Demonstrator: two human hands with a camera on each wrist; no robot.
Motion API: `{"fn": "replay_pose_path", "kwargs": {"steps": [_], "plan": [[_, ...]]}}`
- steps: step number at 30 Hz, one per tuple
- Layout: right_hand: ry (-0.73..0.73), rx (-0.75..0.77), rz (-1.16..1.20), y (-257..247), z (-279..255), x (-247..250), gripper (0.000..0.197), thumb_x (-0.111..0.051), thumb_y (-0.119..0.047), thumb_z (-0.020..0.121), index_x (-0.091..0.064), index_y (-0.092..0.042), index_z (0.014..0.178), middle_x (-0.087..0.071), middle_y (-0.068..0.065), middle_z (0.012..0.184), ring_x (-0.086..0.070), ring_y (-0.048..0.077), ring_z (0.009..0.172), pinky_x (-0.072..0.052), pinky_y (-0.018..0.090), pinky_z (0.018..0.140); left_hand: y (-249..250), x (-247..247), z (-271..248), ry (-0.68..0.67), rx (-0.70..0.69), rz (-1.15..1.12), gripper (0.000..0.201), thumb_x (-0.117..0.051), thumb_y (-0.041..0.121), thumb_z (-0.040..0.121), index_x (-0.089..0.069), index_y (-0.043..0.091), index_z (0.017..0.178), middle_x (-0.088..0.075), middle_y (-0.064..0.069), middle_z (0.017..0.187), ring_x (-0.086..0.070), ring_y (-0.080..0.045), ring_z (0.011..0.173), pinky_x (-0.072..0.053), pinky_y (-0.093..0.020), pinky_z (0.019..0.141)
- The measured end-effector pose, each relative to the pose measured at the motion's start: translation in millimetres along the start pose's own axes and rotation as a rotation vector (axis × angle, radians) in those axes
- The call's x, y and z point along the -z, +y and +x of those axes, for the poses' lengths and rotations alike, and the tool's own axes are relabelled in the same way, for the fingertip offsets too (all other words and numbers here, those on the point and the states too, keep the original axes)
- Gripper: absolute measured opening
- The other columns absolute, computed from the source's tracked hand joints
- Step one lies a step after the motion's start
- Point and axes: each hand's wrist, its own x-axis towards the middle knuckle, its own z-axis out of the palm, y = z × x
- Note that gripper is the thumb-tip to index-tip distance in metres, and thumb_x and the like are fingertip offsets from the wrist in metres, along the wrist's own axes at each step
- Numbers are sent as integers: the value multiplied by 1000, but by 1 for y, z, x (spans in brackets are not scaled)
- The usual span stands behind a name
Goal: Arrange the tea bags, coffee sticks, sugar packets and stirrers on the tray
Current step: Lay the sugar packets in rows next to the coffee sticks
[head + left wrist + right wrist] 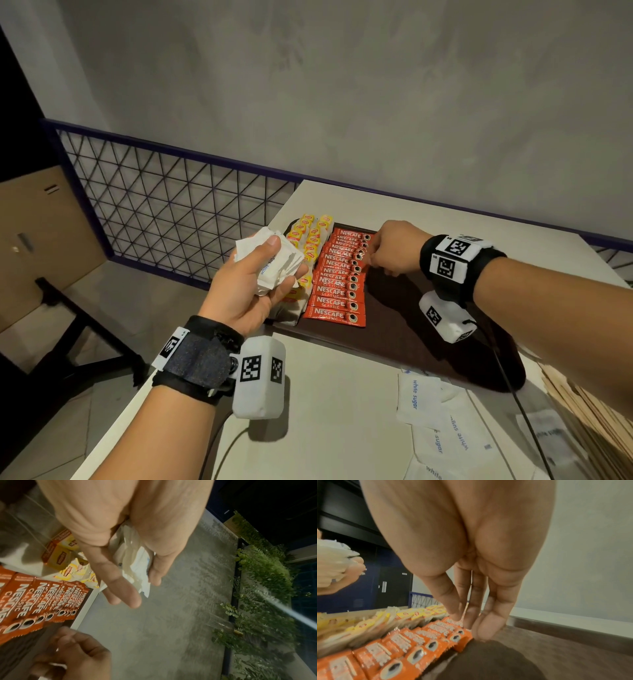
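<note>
My left hand [286, 260] is raised left of the tray and grips a stack of white sugar packets [253, 245], thumb on top; the left wrist view shows the sugar packets [135, 561] between thumb and fingers of that hand [142, 588]. On the dark brown tray [428, 325] lie yellow tea bags [311, 236] in rows and a column of red coffee sticks [337, 284]. My right hand [376, 263] is over the tray, its fingertips [484, 631] pointing down at the right ends of the coffee sticks [419, 642], holding nothing I can see.
Loose sugar packets [424, 397] lie on the white table [325, 411] in front of the tray. Wooden stirrers [589, 418] are piled at the front right. A black cable [513, 394] crosses them. A mesh railing [171, 205] stands left of the table, a wall behind.
</note>
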Motion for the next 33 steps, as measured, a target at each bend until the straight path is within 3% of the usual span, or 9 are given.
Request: {"fn": "replay_pose_path", "kwargs": {"steps": [4, 8, 13, 15, 18, 21, 25, 30, 33], "plan": [[60, 136, 383, -13, -26, 15, 17, -72, -33, 96, -75, -17, 101, -76, 8, 83, -72, 20, 74, -65, 43, 81, -13, -16, -7, -58, 62, 37, 47, -67, 25, 92, -57, 18, 137, -74, -19, 117, -76, -32, 88, -55, -23, 46], [5, 309, 704, -37, -68, 20, 49, -83, -46, 80, -69, -5, 103, -69, 8, 78, -66, 19, 66, -61, 42, 71, -26, -28, -13, -118, 87, 56, 42, -69, 26, 92, -63, 18, 133, -75, -14, 115, -75, -31, 91, -57, -24, 51], [20, 308, 678, -33, -86, 2, 47, -95, -28, 71, -66, -14, 105, -66, 10, 76, -63, 26, 64, -59, 48, 68, -39, -35, -19, -200, 140, 76, 48, -66, 42, 90, -65, 19, 132, -74, -13, 121, -73, -33, 97, -60, -27, 56], [6, 267, 728, -27, -87, -1, 40, -92, -17, 76, -68, -11, 107, -67, 11, 77, -64, 28, 66, -59, 43, 65, -41, -34, -18, -243, 196, 22, 49, -59, 45, 97, -63, 14, 135, -70, -18, 126, -70, -38, 99, -61, -31, 60], [4, 217, 750, -17, -90, 1, 29, -86, -10, 82, -73, -9, 109, -69, 18, 82, -65, 21, 67, -59, 33, 66, -40, -31, -19, -321, 242, -77, 47, -60, 20, 94, -58, 5, 138, -68, -26, 123, -70, -44, 94, -63, -35, 62], [5, 188, 812, -13, -95, 4, 20, -82, -10, 87, -76, -5, 106, -76, 20, 92, -68, 20, 71, -61, 32, 69, -43, -27, -16, -331, 164, -18, 52, -64, 4, 86, -58, 9, 137, -70, -23, 121, -72, -37, 93, -60, -29, 56], [-32, 157, 941, -7, -95, 11, 16, -76, -10, 91, -74, 4, 100, -77, 20, 95, -64, 26, 75, -57, 34, 68, -45, -26, -13, -285, 80, 39, 58, -73, 10, 82, -59, 14, 138, -68, -19, 130, -70, -28, 100, -57, -24, 51], [-48, 167, 961, -5, -93, 21, 13, -74, -6, 92, -73, 2, 102, -73, 27, 90, -60, 21, 62, -51, 29, 54, -48, -24, -11, -247, 6, 73, 64, -78, 9, 82, -55, 19, 141, -70, -19, 127, -70, -25, 88, -54, -22, 48], [-9, 174, 981, -4, -91, 25, 11, -70, -1, 94, -75, 0, 104, -72, 27, 88, -56, 17, 56, -47, 26, 49, -44, -26, -12, -234, 21, 27, 49, -73, 11, 87, -59, 18, 134, -73, -21, 119, -71, -23, 73, -54, -21, 45]]}}
